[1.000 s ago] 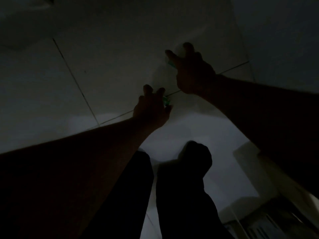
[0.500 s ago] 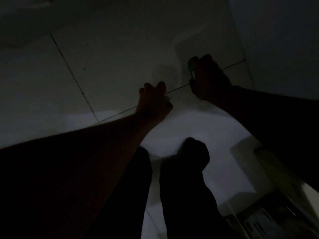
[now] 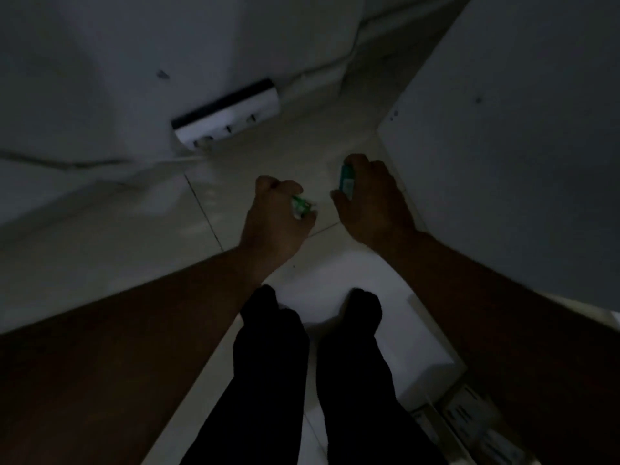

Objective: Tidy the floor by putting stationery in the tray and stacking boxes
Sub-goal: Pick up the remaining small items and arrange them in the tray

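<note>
Fingers (image 3: 266,187) of the left hand (image 3: 275,226) are curled into a closed fist at centre frame. A small green-and-white item (image 3: 301,206) is held inside the curl and pokes out on the thumb side. Kind of item not legible: dim light, slight blur.

Right hand (image 3: 377,204) sits just right of it; the hands are near each other but apart. Its fingers (image 3: 357,160) and thumb wrap a teal item (image 3: 346,178) with a paler lower part, roughly upright in the grip. Only the face toward the left hand shows.

Both hands are over the tiled floor (image 3: 100,263); cannot tell whether either touches it. One grout line runs diagonally under the hands, and a second meets it left of the left hand.

Upper left of centre: a white power strip (image 3: 231,117) with a dark upper edge lies tilted against the pale surface (image 3: 100,62) filling the upper left. Right third of frame: a large white panel (image 3: 503,129), plain, with a few small dark specks.

Bottom centre: two legs in dark trousers (image 3: 271,364) stretch up the frame and end just below the hands. Between the right leg and the right forearm, a bright white flat-topped object (image 3: 409,347) rests on the floor; box or tray, cannot tell. Lower right corner: pale objects with dark markings (image 3: 469,411), partly hidden by the forearm, blurred
</note>
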The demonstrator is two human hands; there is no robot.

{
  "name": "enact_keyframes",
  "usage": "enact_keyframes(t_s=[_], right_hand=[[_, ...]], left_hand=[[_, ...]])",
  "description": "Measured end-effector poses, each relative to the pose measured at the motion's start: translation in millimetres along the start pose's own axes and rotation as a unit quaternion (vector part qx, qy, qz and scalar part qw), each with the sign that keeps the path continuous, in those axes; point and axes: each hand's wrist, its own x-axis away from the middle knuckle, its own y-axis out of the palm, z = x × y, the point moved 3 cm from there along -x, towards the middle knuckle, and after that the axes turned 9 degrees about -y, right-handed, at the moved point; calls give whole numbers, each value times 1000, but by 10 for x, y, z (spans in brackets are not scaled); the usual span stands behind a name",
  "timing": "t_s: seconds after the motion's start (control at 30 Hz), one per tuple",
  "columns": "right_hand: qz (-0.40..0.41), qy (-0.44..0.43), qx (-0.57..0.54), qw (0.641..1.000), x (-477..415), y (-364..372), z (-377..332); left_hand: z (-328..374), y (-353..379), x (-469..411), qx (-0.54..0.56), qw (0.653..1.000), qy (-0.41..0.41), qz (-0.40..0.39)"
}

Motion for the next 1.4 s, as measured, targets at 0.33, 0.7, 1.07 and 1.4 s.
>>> enact_keyframes(t_s=[0.33,0.7,1.07,1.4], right_hand=[[69,-19,-48,996,732,-1663,-1514],[156,11,-43,987,1442,-3402,-2571],[281,90,-95,951,1790,-4277,-2599],[280,120,-144,942,1054,-4908,-1837]], left_hand=[[1128,-1361,1151,47,997,58,-12],[2466,-2898,2121,71,984,159,31],[3635,-3412,2280,33,951,306,23],[4575,-2887,1620,-38,935,352,-35]])
